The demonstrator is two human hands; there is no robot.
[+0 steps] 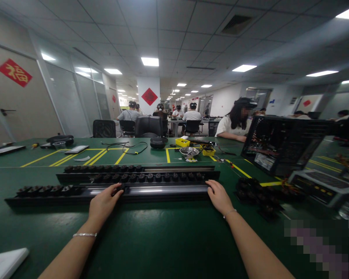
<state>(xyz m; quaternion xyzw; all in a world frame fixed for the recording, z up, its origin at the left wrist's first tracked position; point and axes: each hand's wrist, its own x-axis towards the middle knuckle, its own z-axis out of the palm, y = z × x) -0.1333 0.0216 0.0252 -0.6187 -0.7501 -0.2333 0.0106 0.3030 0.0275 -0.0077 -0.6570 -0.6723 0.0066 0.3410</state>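
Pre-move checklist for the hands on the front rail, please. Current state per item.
1. Left hand on the small black socket module on the long black metal rail nearest the person: ok.
2. Right hand on that rail's right end: ok.
3. Firm hold on the module: cannot tell, fingers hide it.
4. Rail lying flat on the green table mat: ok.
5. Loose pile of black socket modules at right, apart from the rail: ok.
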